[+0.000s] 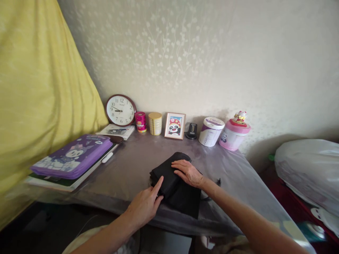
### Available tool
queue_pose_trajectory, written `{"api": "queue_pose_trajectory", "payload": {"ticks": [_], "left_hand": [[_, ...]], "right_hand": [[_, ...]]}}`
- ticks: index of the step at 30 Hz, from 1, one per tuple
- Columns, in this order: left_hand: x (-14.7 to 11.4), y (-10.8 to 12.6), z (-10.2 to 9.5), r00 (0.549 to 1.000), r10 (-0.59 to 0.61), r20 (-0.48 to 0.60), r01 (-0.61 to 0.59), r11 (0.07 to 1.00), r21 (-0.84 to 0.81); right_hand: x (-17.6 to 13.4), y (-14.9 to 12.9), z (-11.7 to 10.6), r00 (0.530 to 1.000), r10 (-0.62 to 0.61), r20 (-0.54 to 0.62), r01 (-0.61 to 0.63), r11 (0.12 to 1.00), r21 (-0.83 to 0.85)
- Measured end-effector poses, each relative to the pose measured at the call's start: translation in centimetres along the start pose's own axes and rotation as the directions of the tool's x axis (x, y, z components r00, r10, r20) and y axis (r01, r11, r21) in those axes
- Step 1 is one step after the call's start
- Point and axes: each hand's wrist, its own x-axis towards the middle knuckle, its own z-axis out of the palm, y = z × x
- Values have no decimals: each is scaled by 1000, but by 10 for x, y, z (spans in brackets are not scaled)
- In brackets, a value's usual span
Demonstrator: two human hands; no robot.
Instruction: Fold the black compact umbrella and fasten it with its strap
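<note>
A folded black cloth [169, 180] lies near the front edge of the table, its layers stacked and one flap spread toward me. My left hand [144, 204] is at its left edge. The index finger points along the top and the thumb sits lower at the fold, with the edge between them; the other fingers are mostly hidden. On the upper right of the cloth, my right hand [188, 173] rests flat with fingers stretched out. A thin black cord [218, 182] shows beyond the right wrist, partly hidden by the forearm.
A purple case [71, 157] lies on books at the left, beside a yellow curtain [47, 70]. Along the wall stand a clock [120, 110], a pink can [141, 121], a yellow tin [155, 123], a framed panda picture [175, 126], and two tubs [211, 132]. The grey-covered table [127, 158] ends at the right.
</note>
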Motion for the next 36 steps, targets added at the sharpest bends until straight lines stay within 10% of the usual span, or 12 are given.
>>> {"api": "queue_pose_trajectory", "payload": {"ticks": [7,14,22,36], "left_hand": [[0,0,-1,1000,-17,-7,17,1000,-1],[1,-3,0,1000,-11,-8,11,1000,-26],[1,-4,-7,999,-46,14,47,998,-51],[4,-10,-15,994,-100,40,107,964,-244]], "right_hand": [[15,45,1,944,322,-71,-330,926,-185],[10,9,5,999,19,36,-15,994,-106],[-16,52,-23,927,368,-75,-370,929,-20],[-66,41,-51,934,242,264,-284,949,137]]}}
